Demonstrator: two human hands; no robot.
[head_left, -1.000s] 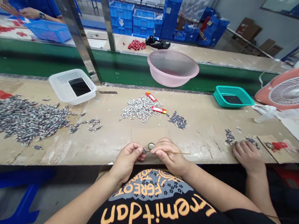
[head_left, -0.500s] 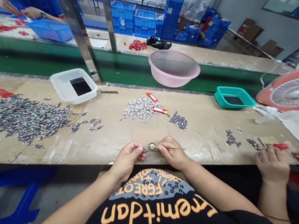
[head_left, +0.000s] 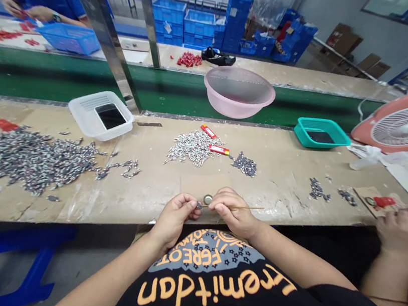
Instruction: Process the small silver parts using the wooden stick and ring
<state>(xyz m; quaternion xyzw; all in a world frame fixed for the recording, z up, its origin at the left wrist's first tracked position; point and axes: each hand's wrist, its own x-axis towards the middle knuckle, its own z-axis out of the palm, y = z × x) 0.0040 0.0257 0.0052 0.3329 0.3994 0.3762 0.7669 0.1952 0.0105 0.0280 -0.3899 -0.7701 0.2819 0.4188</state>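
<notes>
Grip, nearest first: both hands are close together just above the bench edge, over my black T-shirt (head_left: pixel 214 278). My left hand (head_left: pixel 175 219) is closed in a fingertip pinch on a small grey metal part (head_left: pixel 198 205). My right hand (head_left: pixel 234 213) is closed on a thin wooden stick (head_left: pixel 247 207), whose tip reaches in beside that part. A round metal-rimmed disc (head_left: pixel 207 199) sits between the hands; I cannot tell which fingers bear it.

Step in hand: close fingertip work at this small part with the stick. By my judgement, this calls for a steady pinch and small, controlled stick movements.

On the worn bench (head_left: pixel 285 187), just ahead: a silver-and-dark parts pile (head_left: pixel 191 148), a smaller dark pile (head_left: pixel 244 164), and two red-and-yellow packets (head_left: pixel 218 149). Further left lies a large grey parts heap (head_left: pixel 34 159). A phone (head_left: pixel 110 116) lies in a white plastic tray (head_left: pixel 82 114). Beyond are a pink basin (head_left: pixel 239 92), a teal tray (head_left: pixel 320 132) and a pink fan (head_left: pixel 407 127). A co-worker's hand (head_left: pixel 403 235) works at lower right. Blue crates (head_left: pixel 197 22) are stacked far off.
</notes>
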